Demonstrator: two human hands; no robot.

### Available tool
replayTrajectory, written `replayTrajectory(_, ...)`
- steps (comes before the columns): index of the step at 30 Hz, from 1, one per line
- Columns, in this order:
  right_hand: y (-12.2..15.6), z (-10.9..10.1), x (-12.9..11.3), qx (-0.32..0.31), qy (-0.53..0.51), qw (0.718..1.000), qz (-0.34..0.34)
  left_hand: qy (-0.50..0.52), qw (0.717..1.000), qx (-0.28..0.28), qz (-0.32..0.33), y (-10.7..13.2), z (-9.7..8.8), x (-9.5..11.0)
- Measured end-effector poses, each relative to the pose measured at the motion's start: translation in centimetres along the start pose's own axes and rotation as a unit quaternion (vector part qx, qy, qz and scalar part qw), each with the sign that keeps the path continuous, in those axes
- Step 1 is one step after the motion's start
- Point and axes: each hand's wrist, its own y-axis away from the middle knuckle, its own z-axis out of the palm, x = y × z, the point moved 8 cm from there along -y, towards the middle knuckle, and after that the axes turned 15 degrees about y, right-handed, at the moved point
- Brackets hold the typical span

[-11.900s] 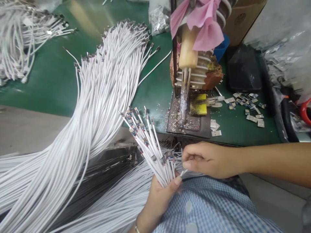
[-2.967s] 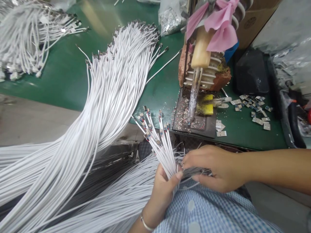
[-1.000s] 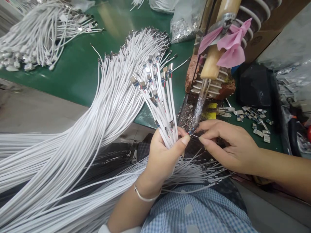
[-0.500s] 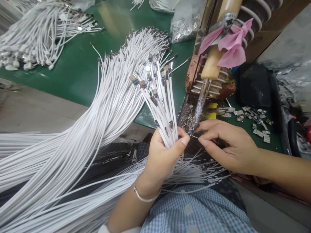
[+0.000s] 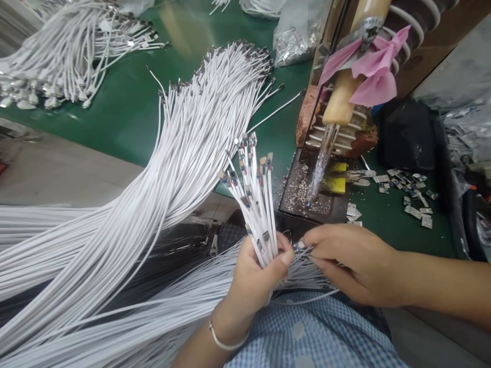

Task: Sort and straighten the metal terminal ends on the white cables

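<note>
My left hand [image 5: 256, 273] is closed round a bundle of thin white cables [image 5: 258, 204] that fans upward, each tipped with a small metal connector. My right hand [image 5: 347, 260] is just to its right, thumb and forefinger pinched on the end of one cable [image 5: 298, 247] close to my left thumb. Both hands are low, over my lap, in front of the table edge. Above them a soldering iron [image 5: 329, 133] with a wooden handle points down from its stand onto a dark tray [image 5: 303, 191].
A large sheaf of white cables [image 5: 172, 153] runs from the green table [image 5: 118, 112] down across my lap. Another cable heap [image 5: 57, 51] lies far left. Loose metal connector shells [image 5: 406, 189] are scattered right of the tray. A bag of parts [image 5: 295, 41] is behind.
Both hands have dropped from the soldering iron's tip down to my lap, taking the bundle with them. The pinched cable end is no longer at the iron.
</note>
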Motion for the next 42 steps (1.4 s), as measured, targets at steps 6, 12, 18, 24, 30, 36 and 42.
replayTrajectory(6,0.3,2.3,-0.9,-0.119,-0.011,0.993,0.013,-0.024,0.995,0.044,-0.083,3.2,-3.7,-4.5)
replayTrajectory(12,1.2,4.6,-1.8,-0.217,0.043,0.975,-0.027,-0.065,0.988,0.074,-0.120,4.2,-4.8,-6.4)
replayTrajectory(18,1.1,4.9,-1.7,-0.216,0.047,0.974,-0.042,-0.052,0.991,0.056,-0.111,3.8,-4.6,-6.3)
replayTrajectory(24,1.0,4.7,-1.6,-0.219,0.012,0.975,-0.035,-0.042,0.991,0.063,-0.112,3.8,-4.8,-6.2)
replayTrajectory(30,1.0,4.9,-1.8,-0.203,0.009,0.978,-0.041,-0.065,0.991,0.036,-0.110,3.3,-3.6,-5.9)
replayTrajectory(36,1.3,6.2,-2.2,-0.244,0.017,0.967,-0.070,-0.110,0.988,0.028,-0.107,3.3,-3.3,-5.8)
replayTrajectory(42,1.2,6.3,-2.1,-0.245,0.017,0.967,-0.071,-0.123,0.986,0.022,-0.114,3.7,-3.6,-5.8)
